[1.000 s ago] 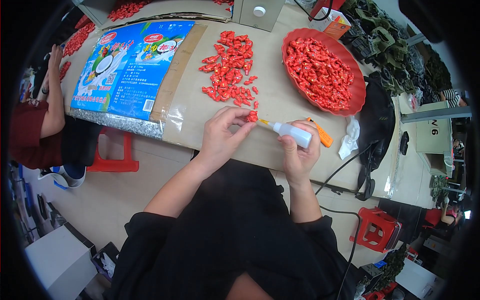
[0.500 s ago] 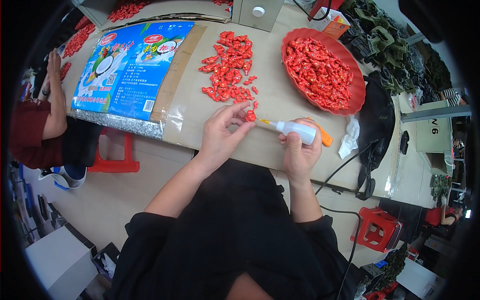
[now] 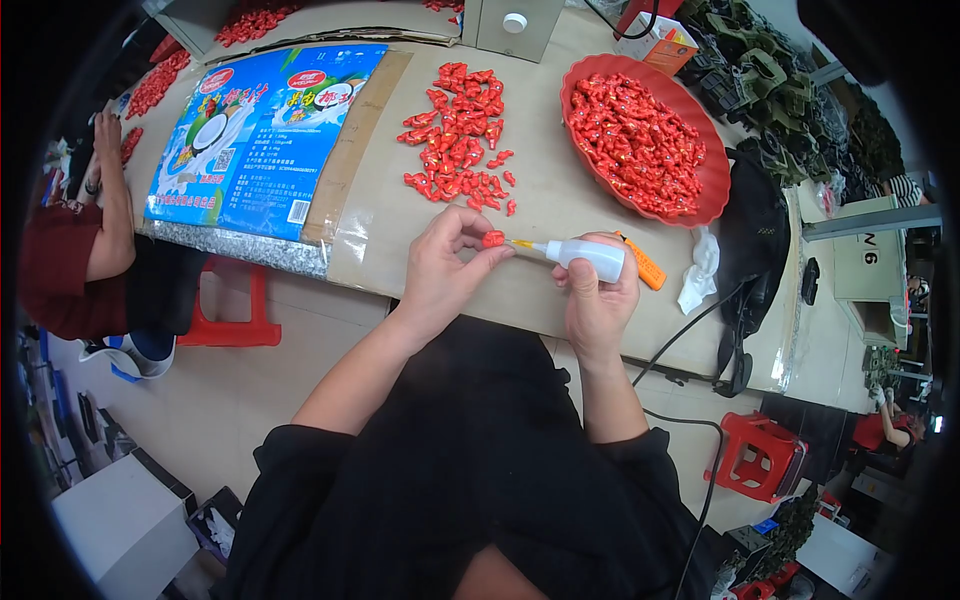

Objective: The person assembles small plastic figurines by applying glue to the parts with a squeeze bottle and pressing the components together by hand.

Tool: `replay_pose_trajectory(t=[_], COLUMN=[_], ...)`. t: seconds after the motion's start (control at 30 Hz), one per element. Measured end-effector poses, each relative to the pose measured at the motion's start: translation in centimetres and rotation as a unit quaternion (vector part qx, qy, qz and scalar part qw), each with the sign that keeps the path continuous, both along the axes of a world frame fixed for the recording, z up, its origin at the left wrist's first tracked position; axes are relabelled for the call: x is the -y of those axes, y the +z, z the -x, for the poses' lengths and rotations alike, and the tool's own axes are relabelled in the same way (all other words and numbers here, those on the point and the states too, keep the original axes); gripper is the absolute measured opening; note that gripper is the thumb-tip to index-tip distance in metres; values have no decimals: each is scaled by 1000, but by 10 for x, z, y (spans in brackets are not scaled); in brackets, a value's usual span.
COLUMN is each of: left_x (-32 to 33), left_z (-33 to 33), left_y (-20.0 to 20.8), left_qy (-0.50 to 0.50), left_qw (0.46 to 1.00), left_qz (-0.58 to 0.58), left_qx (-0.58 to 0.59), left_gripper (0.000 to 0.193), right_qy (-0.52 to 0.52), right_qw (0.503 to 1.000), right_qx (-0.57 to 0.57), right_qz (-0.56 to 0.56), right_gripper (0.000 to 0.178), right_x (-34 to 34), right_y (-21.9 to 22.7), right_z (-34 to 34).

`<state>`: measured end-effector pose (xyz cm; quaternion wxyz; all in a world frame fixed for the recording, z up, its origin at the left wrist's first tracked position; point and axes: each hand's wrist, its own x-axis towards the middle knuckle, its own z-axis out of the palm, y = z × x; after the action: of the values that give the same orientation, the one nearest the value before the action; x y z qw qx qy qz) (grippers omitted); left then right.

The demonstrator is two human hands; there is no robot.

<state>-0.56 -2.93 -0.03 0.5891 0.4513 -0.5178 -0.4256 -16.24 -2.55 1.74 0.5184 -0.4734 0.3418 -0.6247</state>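
We list: one small red piece (image 3: 493,239), pinched between thumb and fingertips of our left hand (image 3: 443,258), over the table (image 3: 550,110); one white bottle (image 3: 590,260), gripped in our right hand (image 3: 600,305), its yellow nozzle (image 3: 526,244) aimed at the piece, contact too small to tell. Beyond the left hand we enter a patch of loose red pieces (image 3: 460,140); farther right, a red bowl (image 3: 719,172) heaped with more; near the right hand, an orange tool (image 3: 645,263) and a crumpled white tissue (image 3: 701,272).
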Motion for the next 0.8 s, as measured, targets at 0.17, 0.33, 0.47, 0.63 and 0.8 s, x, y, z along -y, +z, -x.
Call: replay_pose_trajectory(t=[0.17,0.33,0.47,0.63,0.8], left_x=[-1,0,0,-1,-1], left_z=[-1,-1,-1,0,1], left_y=[-1,-3,-3,-2,1], left_qy=[2,10,9,9,5], left_qw=[1000,999,1000,1000,1000], left_qz=[2,8,4,-4,-3], left_qx=[16,29,24,10,7], left_gripper=[22,23,23,22,22], right_qy=[1,3,3,-13,-8], right_qw=[1000,1000,999,999,999], right_qx=[-21,-26,-31,-39,-49], right_qz=[11,3,6,15,22], right_gripper=[22,22,22,27,27], right_x=[1,1,0,0,0], right_y=[0,0,1,0,0], right_z=[-1,-1,-1,-4,-2])
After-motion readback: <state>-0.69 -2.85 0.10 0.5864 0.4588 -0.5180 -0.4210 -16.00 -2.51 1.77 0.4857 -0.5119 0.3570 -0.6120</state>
